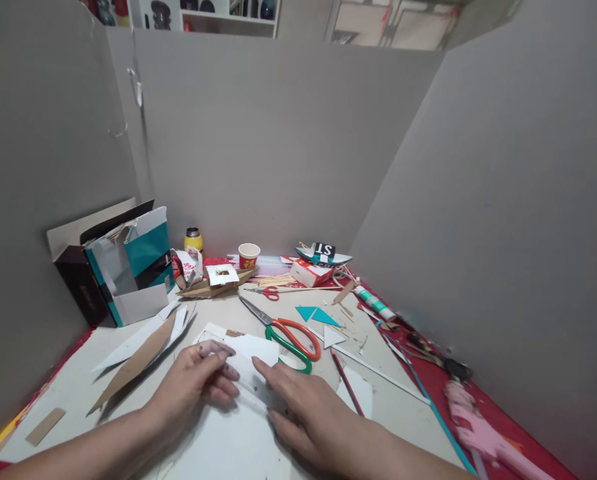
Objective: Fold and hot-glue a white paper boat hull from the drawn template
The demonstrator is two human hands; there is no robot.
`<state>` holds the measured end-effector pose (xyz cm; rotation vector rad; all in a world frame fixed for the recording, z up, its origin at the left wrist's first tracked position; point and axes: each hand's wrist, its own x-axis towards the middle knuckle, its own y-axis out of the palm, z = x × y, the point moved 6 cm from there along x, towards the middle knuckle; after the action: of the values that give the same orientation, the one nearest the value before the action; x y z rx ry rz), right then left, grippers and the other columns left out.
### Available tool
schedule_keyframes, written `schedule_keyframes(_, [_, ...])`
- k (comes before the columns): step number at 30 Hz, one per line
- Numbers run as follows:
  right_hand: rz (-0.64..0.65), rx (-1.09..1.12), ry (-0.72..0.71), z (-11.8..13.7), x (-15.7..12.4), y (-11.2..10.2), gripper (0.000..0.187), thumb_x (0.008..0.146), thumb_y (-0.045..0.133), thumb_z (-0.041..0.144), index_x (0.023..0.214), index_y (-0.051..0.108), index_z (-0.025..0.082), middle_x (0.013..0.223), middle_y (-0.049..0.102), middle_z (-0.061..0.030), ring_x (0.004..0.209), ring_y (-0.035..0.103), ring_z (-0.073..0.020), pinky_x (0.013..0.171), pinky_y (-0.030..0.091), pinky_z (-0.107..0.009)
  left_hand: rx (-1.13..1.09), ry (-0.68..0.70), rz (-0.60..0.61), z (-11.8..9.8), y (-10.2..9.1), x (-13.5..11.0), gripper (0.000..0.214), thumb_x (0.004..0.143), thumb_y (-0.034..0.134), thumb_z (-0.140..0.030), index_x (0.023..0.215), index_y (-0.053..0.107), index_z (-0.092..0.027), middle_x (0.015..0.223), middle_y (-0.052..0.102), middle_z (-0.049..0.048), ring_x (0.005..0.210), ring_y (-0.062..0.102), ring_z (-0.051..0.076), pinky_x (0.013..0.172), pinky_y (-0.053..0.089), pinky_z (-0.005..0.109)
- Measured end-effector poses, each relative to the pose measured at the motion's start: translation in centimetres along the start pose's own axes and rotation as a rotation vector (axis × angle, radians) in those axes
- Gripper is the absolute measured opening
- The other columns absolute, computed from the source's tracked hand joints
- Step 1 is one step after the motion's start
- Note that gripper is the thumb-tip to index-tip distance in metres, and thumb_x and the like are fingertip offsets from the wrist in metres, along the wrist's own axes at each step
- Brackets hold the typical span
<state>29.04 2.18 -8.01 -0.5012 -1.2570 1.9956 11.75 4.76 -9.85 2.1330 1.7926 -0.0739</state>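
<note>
My left hand (203, 373) is closed, with thumb and fingers pinched at the left end of a see-through strip (252, 385) that resembles a ruler. My right hand (311, 410) grips the strip's other end, thumb below and fingers above. Part of the strip is hidden by my fingers. Under both hands lies a white sheet (233, 443). Just beyond it, large scissors (298, 340) with orange and green handles lie on the table. A dark pencil with red stripes (347, 383) rests on a white paper scrap (363, 390) right of my right hand.
At the back left stands a cut-open teal and black box (148, 253). Cardboard pieces (133, 367) lie left of my hands. Farther back are a yellow bottle (193, 240), a paper cup (249, 257) and small red scissors (271, 293). A pink glue gun (471, 413) lies on the right.
</note>
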Motion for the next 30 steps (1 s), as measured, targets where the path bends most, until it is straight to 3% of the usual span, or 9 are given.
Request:
schedule_keyframes(4, [0.013, -0.030, 0.015, -0.2, 0.0, -0.3, 0.069, 0.081, 0.048, 0.017, 0.148, 0.033, 0.015, 0.119, 0.061, -0.0141, 0.107, 0.057, -0.0263, 0.091, 0.047, -0.039, 0.024, 0.024, -0.037, -1.2, -0.7, 0.3, 0.025, 0.081, 0.069, -0.032, 0.094, 0.062, -0.012, 0.070, 0.070, 0.0042, 0.054, 0.064, 0.012, 0.049, 0.050, 0.018])
schedule_keyframes(10, [0.022, -0.028, 0.015, 0.0, -0.1, -0.4, 0.067, 0.081, 0.049, 0.019, 0.146, 0.035, 0.017, 0.121, 0.061, -0.0136, 0.109, 0.057, -0.0261, 0.093, 0.045, -0.038, 0.008, -0.002, -0.045, -0.6, -0.8, 0.7, 0.029, 0.077, 0.071, -0.030, 0.097, 0.060, -0.013, 0.067, 0.070, 0.0054, 0.052, 0.064, 0.014, 0.047, 0.050, 0.019])
schedule_keyframes(15, [0.013, -0.007, 0.040, -0.5, 0.0, -0.3, 0.064, 0.082, 0.048, 0.019, 0.145, 0.037, 0.015, 0.117, 0.063, -0.0149, 0.106, 0.060, -0.0267, 0.092, 0.047, -0.039, -0.012, -0.023, -0.085, -0.8, -1.3, 1.1, 0.029, 0.091, 0.052, -0.031, 0.115, 0.052, -0.013, 0.070, 0.071, 0.0086, 0.052, 0.066, 0.016, 0.048, 0.053, 0.024])
schedule_keyframes(19, [-0.042, -0.017, 0.099, -1.3, -0.1, -0.3, 0.063, 0.084, 0.046, 0.020, 0.145, 0.036, 0.008, 0.125, 0.058, -0.0206, 0.114, 0.057, -0.0309, 0.096, 0.046, -0.046, -0.039, 0.003, -0.133, -1.6, -2.4, 1.7, 0.024, 0.095, 0.045, -0.028, 0.113, 0.050, -0.014, 0.076, 0.069, 0.0076, 0.055, 0.065, 0.014, 0.051, 0.054, 0.024])
schedule_keyframes(23, [-0.071, -0.028, 0.113, -1.8, -0.1, -0.3, 0.063, 0.085, 0.044, 0.020, 0.146, 0.035, 0.006, 0.134, 0.052, -0.0219, 0.122, 0.053, -0.0311, 0.102, 0.044, -0.046, -0.019, 0.011, -0.130, -1.4, -2.9, 2.1, 0.023, 0.088, 0.057, -0.025, 0.108, 0.052, -0.014, 0.081, 0.068, 0.0070, 0.052, 0.062, 0.011, 0.048, 0.051, 0.022])
schedule_keyframes(26, [-0.067, -0.030, 0.123, -1.9, -0.1, -0.2, 0.064, 0.085, 0.043, 0.019, 0.147, 0.033, 0.005, 0.135, 0.052, -0.0217, 0.123, 0.053, -0.0302, 0.103, 0.043, -0.045, 0.017, 0.019, -0.125, -1.0, -2.9, 2.2, 0.031, 0.082, 0.067, -0.027, 0.107, 0.055, -0.013, 0.071, 0.067, 0.0049, 0.049, 0.061, 0.012, 0.046, 0.050, 0.022])
schedule_keyframes(28, [-0.069, -0.027, 0.143, -1.9, 0.0, -0.2, 0.063, 0.085, 0.044, 0.019, 0.146, 0.034, 0.005, 0.137, 0.050, -0.0221, 0.125, 0.051, -0.0305, 0.105, 0.042, -0.046, 0.033, 0.031, -0.136, -0.9, -2.9, 2.1, 0.037, 0.079, 0.071, -0.031, 0.108, 0.056, -0.014, 0.066, 0.065, 0.0030, 0.052, 0.062, 0.014, 0.048, 0.051, 0.022])
schedule_keyframes(30, [-0.072, -0.010, 0.168, -2.0, 0.1, -0.3, 0.063, 0.086, 0.044, 0.020, 0.146, 0.034, 0.004, 0.140, 0.048, -0.0227, 0.127, 0.049, -0.0307, 0.107, 0.040, -0.047, 0.038, 0.046, -0.150, -1.1, -2.9, 2.0, 0.040, 0.077, 0.072, -0.032, 0.109, 0.057, -0.015, 0.073, 0.067, 0.0040, 0.058, 0.065, 0.015, 0.050, 0.051, 0.023])
